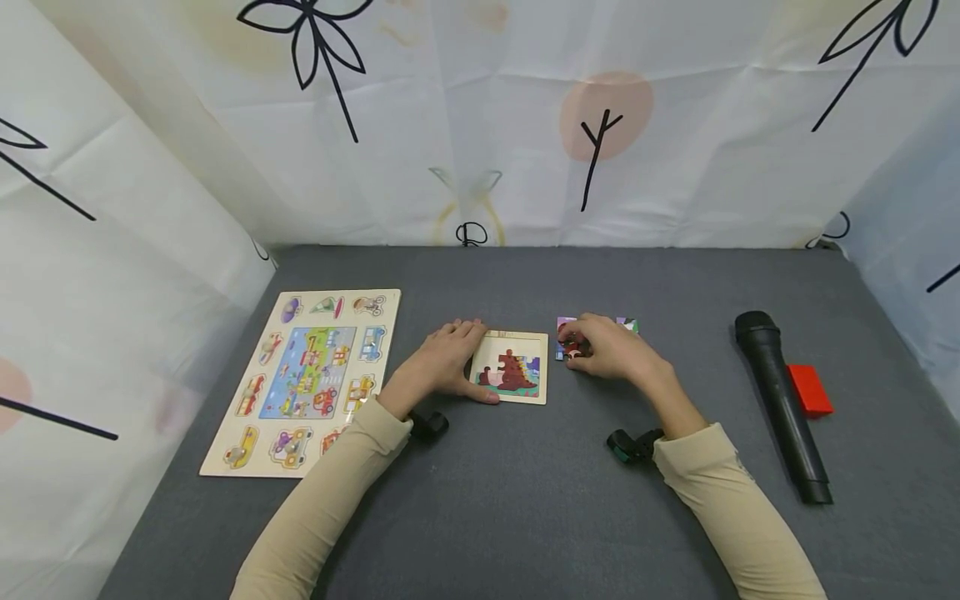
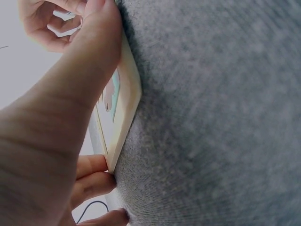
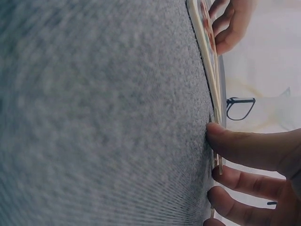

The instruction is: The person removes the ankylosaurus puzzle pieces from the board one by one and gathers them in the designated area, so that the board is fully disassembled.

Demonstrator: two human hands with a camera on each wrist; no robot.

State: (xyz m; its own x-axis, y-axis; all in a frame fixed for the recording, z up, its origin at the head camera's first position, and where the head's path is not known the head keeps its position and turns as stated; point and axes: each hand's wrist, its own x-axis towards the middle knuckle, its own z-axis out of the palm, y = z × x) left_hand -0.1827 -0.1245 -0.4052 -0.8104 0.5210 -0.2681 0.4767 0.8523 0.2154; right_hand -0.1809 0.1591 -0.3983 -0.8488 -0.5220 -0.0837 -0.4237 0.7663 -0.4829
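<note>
My left hand [image 1: 446, 358] holds a small wooden jigsaw board [image 1: 543, 371] by its left side, thumb along the near edge and fingers at the far corner. In the board sits a partly filled picture of a reddish-brown dinosaur [image 1: 513, 375], with pale bare backing above it. Just right of the board, my right hand [image 1: 611, 346] pinches a jigsaw piece [image 3: 220, 165] between thumb and fingers, low over the table. More colourful pieces [image 1: 630, 323] lie beneath and behind that hand, partly hidden by it.
A large wooden peg puzzle [image 1: 240, 454] with vehicle and toy shapes lies at the left, partly under my left forearm. On the right are a black microphone [image 1: 780, 400] and a red block [image 1: 812, 392] beside it. A printed white curtain [image 1: 510, 125] rises behind the grey table [image 1: 525, 517].
</note>
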